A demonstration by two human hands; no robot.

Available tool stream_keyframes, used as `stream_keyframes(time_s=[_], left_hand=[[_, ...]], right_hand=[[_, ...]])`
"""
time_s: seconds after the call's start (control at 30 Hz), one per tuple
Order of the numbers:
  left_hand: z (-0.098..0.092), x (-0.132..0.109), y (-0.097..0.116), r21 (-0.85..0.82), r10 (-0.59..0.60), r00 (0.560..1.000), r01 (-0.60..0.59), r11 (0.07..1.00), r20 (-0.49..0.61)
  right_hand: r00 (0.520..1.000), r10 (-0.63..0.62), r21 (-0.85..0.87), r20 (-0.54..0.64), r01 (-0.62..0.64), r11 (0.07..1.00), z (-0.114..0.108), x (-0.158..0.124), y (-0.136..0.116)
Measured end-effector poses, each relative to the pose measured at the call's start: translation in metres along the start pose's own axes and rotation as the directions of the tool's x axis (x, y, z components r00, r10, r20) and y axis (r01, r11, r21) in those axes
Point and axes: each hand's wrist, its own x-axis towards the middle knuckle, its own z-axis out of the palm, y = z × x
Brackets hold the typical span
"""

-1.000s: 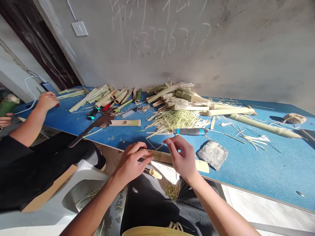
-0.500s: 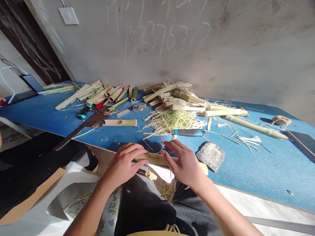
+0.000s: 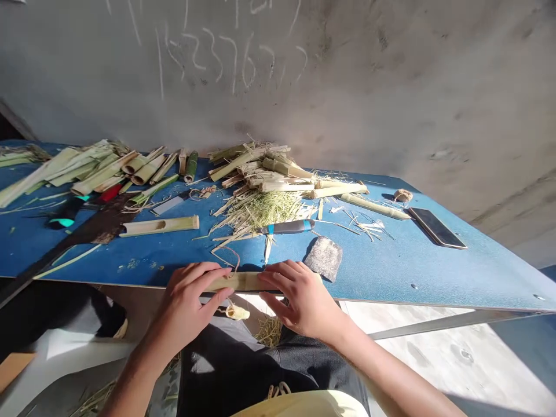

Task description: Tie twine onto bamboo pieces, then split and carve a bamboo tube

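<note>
Bamboo tube lies level between your hands, just over the front edge of the blue table. Your left hand cups its left end, with the fingers curled over the top and lying close together. Your right hand covers its right end, with the fingers slightly spread and resting on it. Neither hand is pinching. A thin brown strand loops over the table at twelve o'clock from the tube. At six o'clock, a small pale bamboo piece sits below the tube, above your dark trousers.

Nearest your right hand, at one o'clock, lies a grey abrasive pad. A tool with a blue-and-grey handle lies at twelve o'clock, just in front of a heap of bamboo shavings. At eleven o'clock are a slotted bamboo length and a broad dark blade, with cut bamboo strips beyond them. Toward two o'clock are a long bamboo pole, a ball of twine and a phone.
</note>
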Motion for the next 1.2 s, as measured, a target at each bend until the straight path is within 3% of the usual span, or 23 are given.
stream_keyframes(time_s=[0.2, 0.4, 0.63, 0.77, 1.0, 1.1, 1.2], left_hand=[[0.004, 0.008, 0.004, -0.069, 0.009, 0.999, -0.005, 0.998, 0.051], [0.017, 0.014, 0.019, -0.036, 0.045, 0.998, -0.043, 0.998, 0.050], [-0.001, 0.019, 0.027, -0.058, 0.063, 0.995, -0.059, 0.997, 0.077], [0.002, 0.021, 0.025, -0.058, 0.022, 0.997, -0.017, 0.998, 0.076], [0.016, 0.007, 0.031, -0.089, -0.101, 0.995, 0.102, 0.991, 0.012], [0.006, -0.003, 0.029, -0.095, -0.135, 0.989, 0.130, 0.987, -0.052], [-0.017, -0.002, 0.010, -0.060, -0.150, 0.983, 0.144, 0.988, -0.109]], right_hand=[[1.000, 0.012, 0.022, 0.004, -0.012, 1.000, -0.011, -0.025, 0.015], [1.000, 0.021, -0.151, -0.006, -0.022, 0.988, -0.013, -0.040, 0.027], [1.000, -0.002, -0.050, -0.010, 0.002, 0.999, -0.019, -0.033, 0.025], [1.000, 0.016, -0.052, 0.011, -0.016, 0.999, -0.018, -0.033, 0.023], [0.990, 0.034, -0.113, -0.140, -0.050, 0.992, -0.009, -0.037, 0.026], [0.982, 0.041, -0.105, -0.184, -0.061, 0.993, -0.009, -0.037, 0.027], [0.980, 0.005, -0.107, -0.197, -0.027, 0.994, -0.009, -0.036, 0.029]])
